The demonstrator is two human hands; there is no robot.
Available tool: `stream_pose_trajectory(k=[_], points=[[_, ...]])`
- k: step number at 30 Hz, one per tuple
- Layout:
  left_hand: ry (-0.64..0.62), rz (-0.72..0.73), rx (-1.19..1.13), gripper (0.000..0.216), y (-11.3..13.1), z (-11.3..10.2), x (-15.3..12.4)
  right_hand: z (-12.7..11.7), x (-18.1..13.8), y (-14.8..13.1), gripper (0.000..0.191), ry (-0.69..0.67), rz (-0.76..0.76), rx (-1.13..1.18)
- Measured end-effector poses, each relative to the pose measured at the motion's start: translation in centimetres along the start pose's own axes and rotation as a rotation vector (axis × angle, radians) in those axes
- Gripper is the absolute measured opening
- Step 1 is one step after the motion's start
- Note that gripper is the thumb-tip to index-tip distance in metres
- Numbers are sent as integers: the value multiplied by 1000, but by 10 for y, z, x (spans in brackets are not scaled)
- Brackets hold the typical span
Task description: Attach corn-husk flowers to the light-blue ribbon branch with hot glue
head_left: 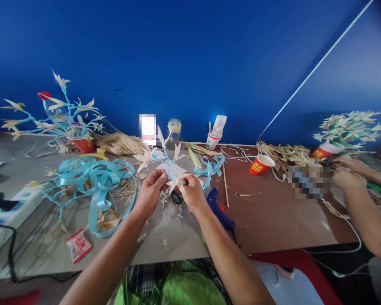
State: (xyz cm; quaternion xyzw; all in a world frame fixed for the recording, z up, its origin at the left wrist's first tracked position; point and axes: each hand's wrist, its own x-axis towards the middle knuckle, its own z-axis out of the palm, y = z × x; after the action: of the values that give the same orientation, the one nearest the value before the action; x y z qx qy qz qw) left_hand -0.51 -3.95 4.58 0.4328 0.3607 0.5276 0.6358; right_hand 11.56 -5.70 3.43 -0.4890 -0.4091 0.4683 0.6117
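Observation:
Above the middle of the table I hold a branch of pale corn-husk flowers (pixel 168 162), its stem wrapped in light blue ribbon. My left hand (pixel 153 188) pinches the stem low down with thumb and forefinger. Close by on the right, my right hand (pixel 193 192) is closed at the lowest husk flower (pixel 175 184). A small dark bit shows at its fingertips, too small to name. Just below the hands lies a black ring-shaped thing (pixel 177 197). A blue glue gun (pixel 219 212) rests beside my right forearm.
Loose blue ribbon (pixel 98 182) and a white power strip (pixel 15 216) lie left. A flower arrangement stands in a red pot (pixel 84 145). Behind are a glass jar (pixel 175 135) and a white cup (pixel 213 140); a red paper cup (pixel 260 165) stands right. Another person's hands (pixel 349 173) work far right.

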Motion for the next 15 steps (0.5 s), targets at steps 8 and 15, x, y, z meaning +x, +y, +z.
stream_pose_trajectory(k=[8, 15], points=[[28, 39, 89, 18, -6, -1, 3, 1, -4, -7, 28, 12, -6, -21], [-13, -35, 42, 19, 3, -1, -1, 0, -4, -6, 27, -74, 129, 183]])
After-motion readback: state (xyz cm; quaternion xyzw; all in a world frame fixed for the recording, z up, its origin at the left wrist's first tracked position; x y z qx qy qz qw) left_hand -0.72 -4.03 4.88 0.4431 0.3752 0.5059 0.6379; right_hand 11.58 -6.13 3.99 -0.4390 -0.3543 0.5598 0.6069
